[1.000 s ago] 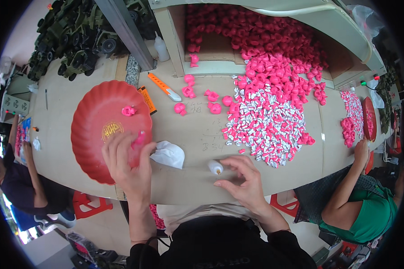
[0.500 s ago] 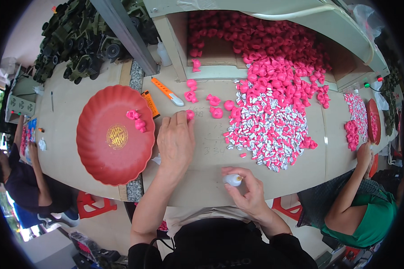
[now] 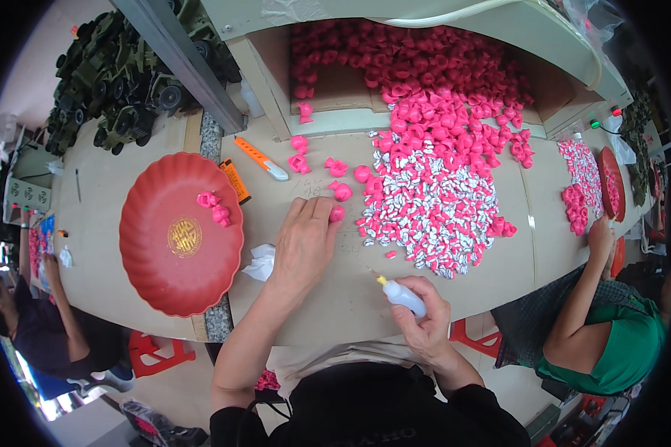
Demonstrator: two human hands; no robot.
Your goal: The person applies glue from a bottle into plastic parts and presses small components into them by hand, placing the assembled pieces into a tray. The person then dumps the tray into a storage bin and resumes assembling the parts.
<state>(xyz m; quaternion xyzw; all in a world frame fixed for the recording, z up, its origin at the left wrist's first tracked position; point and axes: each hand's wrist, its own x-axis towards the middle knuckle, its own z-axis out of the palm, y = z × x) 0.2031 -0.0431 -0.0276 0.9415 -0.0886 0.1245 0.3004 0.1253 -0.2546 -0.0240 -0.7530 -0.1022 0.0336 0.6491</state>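
Between the thumb and fingers of my left hand [image 3: 304, 242] is a small round pink plastic piece [image 3: 336, 214], held low over the table. My right hand [image 3: 426, 320] grips a white glue bottle [image 3: 405, 299], whose yellow nozzle and thin tip point up and left toward that piece. Several loose pink pieces [image 3: 336, 167] lie beyond my left hand. To their right spreads a heap of small pink-and-white parts [image 3: 432, 205], backed by a pile of larger pink pieces [image 3: 443, 100] that reaches into an open box.
A red scalloped bowl [image 3: 145, 261] on the left holds a few pink pieces. Beside it lie an orange cutter [image 3: 259, 158], an orange-black packet [image 3: 235, 181] and crumpled tissue [image 3: 260, 263]. Dark green toy vehicles [image 3: 119, 97] are heaped far left. Co-workers sit at both sides.
My right hand has turned the bottle so its nozzle points up-left. My left hand has shifted right and slightly nearer with the pink piece. The whole view has shifted a little.
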